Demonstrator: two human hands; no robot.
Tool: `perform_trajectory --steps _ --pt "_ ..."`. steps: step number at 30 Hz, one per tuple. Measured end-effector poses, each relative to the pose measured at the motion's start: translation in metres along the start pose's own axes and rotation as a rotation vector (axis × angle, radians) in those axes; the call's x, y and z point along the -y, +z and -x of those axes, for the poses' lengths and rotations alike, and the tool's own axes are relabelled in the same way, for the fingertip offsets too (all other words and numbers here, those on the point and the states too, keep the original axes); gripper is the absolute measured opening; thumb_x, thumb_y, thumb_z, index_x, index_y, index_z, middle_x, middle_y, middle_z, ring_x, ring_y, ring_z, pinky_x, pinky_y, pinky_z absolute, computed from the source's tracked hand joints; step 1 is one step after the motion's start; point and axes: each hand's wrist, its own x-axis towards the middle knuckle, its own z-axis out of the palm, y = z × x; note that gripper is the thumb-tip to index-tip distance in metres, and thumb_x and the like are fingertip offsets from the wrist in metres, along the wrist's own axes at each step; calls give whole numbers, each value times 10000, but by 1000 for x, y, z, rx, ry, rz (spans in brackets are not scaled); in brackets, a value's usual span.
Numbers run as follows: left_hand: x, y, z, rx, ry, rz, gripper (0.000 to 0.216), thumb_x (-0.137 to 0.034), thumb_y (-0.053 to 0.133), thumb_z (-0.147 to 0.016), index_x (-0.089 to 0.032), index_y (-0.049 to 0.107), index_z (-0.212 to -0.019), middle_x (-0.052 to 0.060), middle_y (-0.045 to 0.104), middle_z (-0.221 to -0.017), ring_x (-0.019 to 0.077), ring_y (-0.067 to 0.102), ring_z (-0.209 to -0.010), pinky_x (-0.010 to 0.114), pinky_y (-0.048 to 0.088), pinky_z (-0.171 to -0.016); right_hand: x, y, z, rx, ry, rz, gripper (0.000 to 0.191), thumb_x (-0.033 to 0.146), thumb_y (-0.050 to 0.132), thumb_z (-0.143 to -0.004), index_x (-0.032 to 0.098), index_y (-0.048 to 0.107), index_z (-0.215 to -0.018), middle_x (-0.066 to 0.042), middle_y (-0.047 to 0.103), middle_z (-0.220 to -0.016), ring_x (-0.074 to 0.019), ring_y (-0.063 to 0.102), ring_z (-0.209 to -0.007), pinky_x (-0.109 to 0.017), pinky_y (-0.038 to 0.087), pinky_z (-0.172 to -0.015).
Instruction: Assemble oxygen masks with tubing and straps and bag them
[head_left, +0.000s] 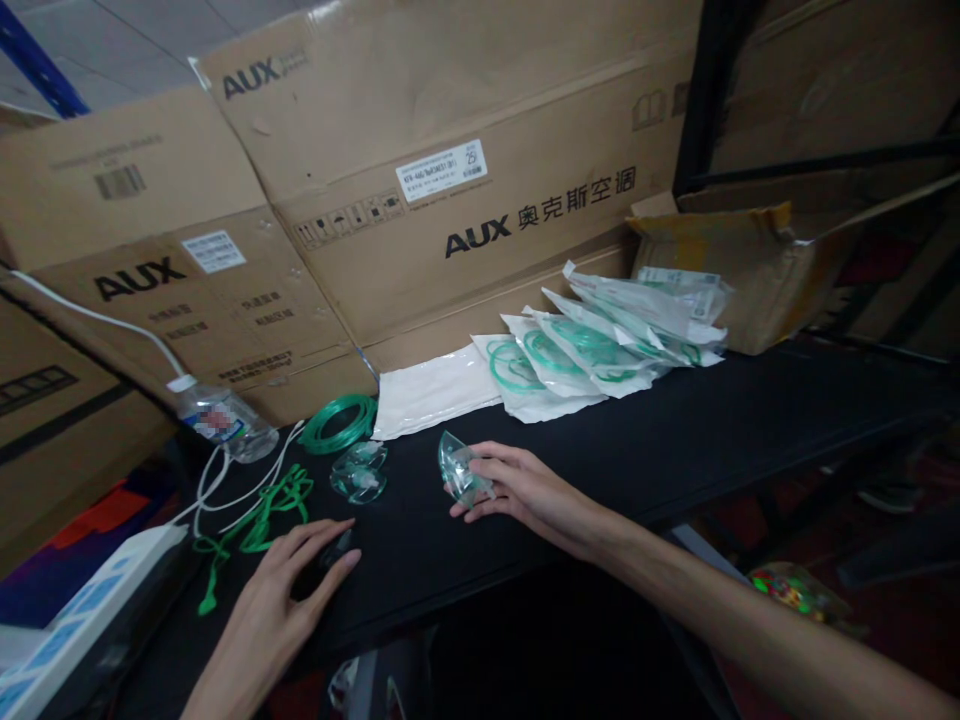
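My right hand is closed on a clear green-tinted oxygen mask, lifted at the front middle of the black table. To the left, a second clear mask lies on the table. My left hand is at the table's front edge with thumb and fingers apart. A small dark shape shows between them, too dim to make out. Beyond it lie a tangled green strap and a coil of green tubing.
Several clear-fronted packets with green tubing lean in a row, beside a flat white packet. An open carton stands at right. A plastic bottle, white cords and a power strip are at left. Large cardboard boxes wall the back.
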Motion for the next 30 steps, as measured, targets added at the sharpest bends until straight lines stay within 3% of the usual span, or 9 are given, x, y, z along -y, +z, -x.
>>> perform_trajectory --steps 4,11,15,21,30 --pt "-3 0 -5 -3 9 6 519 -726 580 -812 -292 792 -1002 62 765 -1051 290 721 -993 427 599 -888 -2 -2 0 1 -9 -4 351 382 721 -860 138 632 -1095 -93 734 -933 -204 761 -803 -305 562 -758" --pt "-10 -2 -9 -62 -35 120 523 -739 636 -755 -317 789 -1023 42 794 -1042 302 754 -961 445 618 -885 1 0 6 24 7 -38 374 430 746 -838 157 616 -1058 -89 730 -946 -221 763 -793 -349 572 -774" --pt "-42 -4 -19 -133 -5 304 452 -664 670 -785 -340 771 -1083 4 797 -1094 281 764 -982 392 621 -891 3 2 19 64 6 63 389 423 769 -828 149 646 -1074 -72 707 -952 -189 739 -804 -310 561 -756" --pt "-95 8 -41 -98 55 567 499 -604 734 -776 -299 743 -1171 21 796 -1114 275 761 -1008 397 615 -919 -1 -3 32 29 -63 303 448 456 805 -779 166 648 -1083 -30 702 -869 -170 697 -757 -283 511 -682" --pt "-112 26 -41 -19 201 550 368 -568 746 -789 -310 793 -1047 23 802 -1053 266 759 -953 363 628 -861 -4 -5 38 -15 -120 444 294 396 754 -825 166 678 -991 21 616 -753 -112 558 -645 -237 446 -610"
